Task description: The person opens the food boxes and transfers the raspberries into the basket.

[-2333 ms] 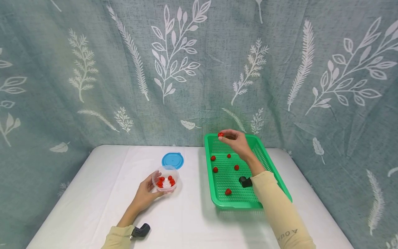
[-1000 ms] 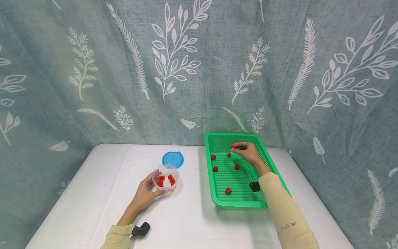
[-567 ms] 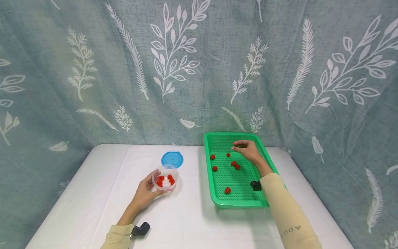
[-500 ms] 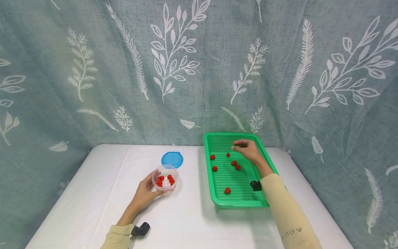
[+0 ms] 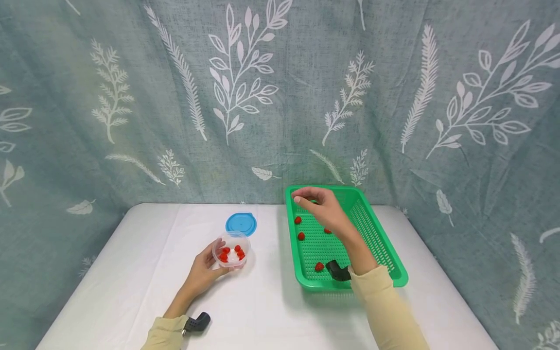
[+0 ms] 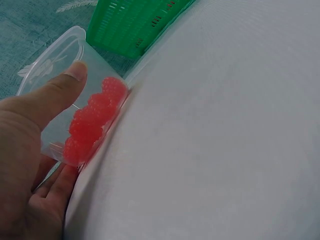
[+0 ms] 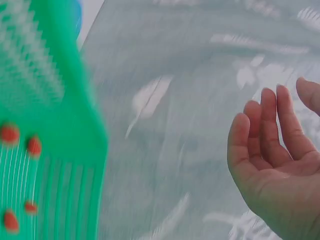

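Observation:
My left hand (image 5: 204, 272) holds a small clear plastic container (image 5: 232, 243) on the white table, thumb on one side and fingers round the other. Several red raspberries (image 6: 97, 117) lie on its bottom. My right hand (image 5: 321, 206) hovers over the far left part of a green perforated basket (image 5: 372, 226), holding nothing. In the right wrist view its fingers are loosely bent, with a gap to the thumb. Several red raspberries (image 5: 319, 267) lie apart on the basket floor; the right hand and arm hide part of that floor.
A round blue lid (image 5: 241, 223) lies flat on the table (image 5: 258, 311), just behind the clear container. A grey-green curtain (image 5: 280, 97) with white leaf prints hangs along the table's back edge. The basket's walls stand well above its floor.
A raspberry pinched in my right hand came down over the basket and was let go onto its floor. The right hand then rose and moved left, empty. My left hand stayed in place.

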Demonstrator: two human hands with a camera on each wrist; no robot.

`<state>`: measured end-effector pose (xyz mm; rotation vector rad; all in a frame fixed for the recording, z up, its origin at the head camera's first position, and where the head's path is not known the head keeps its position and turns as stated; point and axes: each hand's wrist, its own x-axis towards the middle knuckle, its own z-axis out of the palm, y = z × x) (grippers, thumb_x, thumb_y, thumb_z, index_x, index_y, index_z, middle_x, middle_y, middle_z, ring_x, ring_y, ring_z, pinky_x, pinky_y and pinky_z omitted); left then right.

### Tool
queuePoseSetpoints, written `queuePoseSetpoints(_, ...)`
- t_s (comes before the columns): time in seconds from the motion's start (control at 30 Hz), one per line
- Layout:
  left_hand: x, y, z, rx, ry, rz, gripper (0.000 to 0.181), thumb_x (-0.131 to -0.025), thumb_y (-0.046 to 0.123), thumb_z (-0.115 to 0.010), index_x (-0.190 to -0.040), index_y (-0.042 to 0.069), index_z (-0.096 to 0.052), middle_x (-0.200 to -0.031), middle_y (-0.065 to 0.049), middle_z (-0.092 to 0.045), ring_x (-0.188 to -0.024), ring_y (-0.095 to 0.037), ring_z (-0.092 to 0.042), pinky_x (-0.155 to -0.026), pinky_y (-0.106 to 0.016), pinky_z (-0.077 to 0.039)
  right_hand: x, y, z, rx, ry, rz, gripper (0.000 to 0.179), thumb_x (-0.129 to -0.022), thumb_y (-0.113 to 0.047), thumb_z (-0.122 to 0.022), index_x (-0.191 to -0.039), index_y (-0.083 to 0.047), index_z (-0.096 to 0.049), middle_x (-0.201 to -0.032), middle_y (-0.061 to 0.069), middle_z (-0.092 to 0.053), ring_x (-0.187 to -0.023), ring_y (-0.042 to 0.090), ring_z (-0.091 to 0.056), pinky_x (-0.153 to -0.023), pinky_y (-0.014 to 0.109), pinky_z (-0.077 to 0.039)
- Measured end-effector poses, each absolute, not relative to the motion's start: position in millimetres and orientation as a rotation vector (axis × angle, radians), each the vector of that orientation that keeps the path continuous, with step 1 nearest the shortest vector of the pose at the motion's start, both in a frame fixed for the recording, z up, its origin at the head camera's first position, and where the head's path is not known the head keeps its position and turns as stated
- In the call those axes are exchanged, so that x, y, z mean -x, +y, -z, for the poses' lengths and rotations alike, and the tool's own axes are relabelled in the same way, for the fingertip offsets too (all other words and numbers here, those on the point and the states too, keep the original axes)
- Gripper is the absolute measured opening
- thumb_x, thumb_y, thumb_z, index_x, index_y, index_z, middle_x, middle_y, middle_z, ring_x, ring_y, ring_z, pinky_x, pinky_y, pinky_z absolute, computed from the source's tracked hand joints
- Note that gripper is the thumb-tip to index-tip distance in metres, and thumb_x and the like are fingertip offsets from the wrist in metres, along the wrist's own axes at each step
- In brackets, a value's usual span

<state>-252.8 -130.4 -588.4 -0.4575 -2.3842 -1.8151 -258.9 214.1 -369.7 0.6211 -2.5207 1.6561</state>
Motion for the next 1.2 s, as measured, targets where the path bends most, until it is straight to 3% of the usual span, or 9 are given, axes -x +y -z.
queuePoseSetpoints(0.3,253.0,-130.5,588.5,0.421,-2.423,1.788,0.091,-0.079,0.014,-0.088,-0.155,0.003,-0.039,-0.151,-0.017,-0.052,-0.144,-0.037,-0.043,-0.116,-0.044,-0.035,214.1,153.2,401.3,-0.759,-2.490,-1.835,0.026,-0.101,-0.016,-0.063,-0.118,0.002,-0.069,-0.119,0.015,-0.070,-0.109,0.031,-0.065,-0.092,0.030,-0.057)
queuePoseSetpoints(0.47,253.8,-130.7,589.6,0.420,-2.417,1.798,0.090,-0.079,0.013,-0.088,-0.154,0.002,-0.039,-0.151,-0.018,-0.052,-0.144,-0.037,-0.044,-0.117,-0.046,-0.035,197.5,117.7,438.9,-0.682,-2.448,-1.832,0.020,-0.101,-0.015,-0.064,-0.111,-0.002,-0.073,-0.112,0.012,-0.072,-0.103,0.023,-0.065,-0.091,0.025,-0.057)
queuePoseSetpoints(0.83,243.3,-123.3,569.3,0.411,-2.400,1.792,0.087,-0.080,0.000,-0.084,-0.153,-0.005,-0.038,-0.149,-0.026,-0.051,-0.142,-0.043,-0.044,-0.117,-0.052,-0.033,209.9,79.0,518.6,-0.292,-2.326,-1.829,0.017,-0.094,-0.008,-0.069,-0.109,-0.003,-0.073,-0.115,0.012,-0.065,-0.101,0.024,-0.058,-0.085,0.023,-0.055)
queuePoseSetpoints(1.07,241.6,-124.4,566.8,0.409,-2.404,1.805,0.086,-0.081,0.004,-0.084,-0.153,-0.004,-0.039,-0.149,-0.026,-0.051,-0.143,-0.041,-0.044,-0.117,-0.051,-0.035,223.3,70.1,531.8,-0.210,-2.326,-1.790,0.019,-0.093,-0.006,-0.067,-0.110,0.001,-0.073,-0.127,0.016,-0.060,-0.119,0.035,-0.053,-0.096,0.047,-0.055)
queuePoseSetpoints(1.2,234.0,-122.9,556.7,0.381,-2.416,1.823,0.085,-0.081,0.003,-0.084,-0.153,-0.003,-0.039,-0.149,-0.025,-0.051,-0.143,-0.041,-0.044,-0.117,-0.051,-0.035,232.6,66.5,535.6,-0.213,-2.350,-1.788,0.021,-0.095,-0.008,-0.065,-0.111,0.001,-0.074,-0.133,0.018,-0.059,-0.126,0.034,-0.052,-0.102,0.052,-0.053)
